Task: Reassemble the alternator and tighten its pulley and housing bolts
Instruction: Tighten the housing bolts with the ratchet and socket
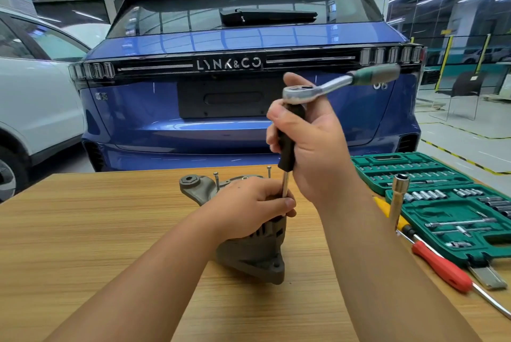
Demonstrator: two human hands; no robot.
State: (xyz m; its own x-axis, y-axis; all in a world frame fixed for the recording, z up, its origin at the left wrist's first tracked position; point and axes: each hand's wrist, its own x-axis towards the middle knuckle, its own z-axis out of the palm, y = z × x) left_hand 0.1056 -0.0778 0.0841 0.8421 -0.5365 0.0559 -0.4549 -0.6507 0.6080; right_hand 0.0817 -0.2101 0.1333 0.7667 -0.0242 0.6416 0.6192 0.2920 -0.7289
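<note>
Forearms reach from the near edge over the tabletop [110,231]. Left hand [249,203] rests on top of the alternator [257,253], which stands mid-table, fingers pinching the driver shaft at its lower end. Right hand [309,142] grips the black-handled driver [287,145] upright, with a ratchet [331,84] seated on its top. Two bolts [216,178] stand proud on the far side. Socket set [442,203] lies right. Judged step: running down a housing bolt. Next move calls for the bit kept square while the ratchet swings.

Head view, forward-down (close over table [110,231])
</note>
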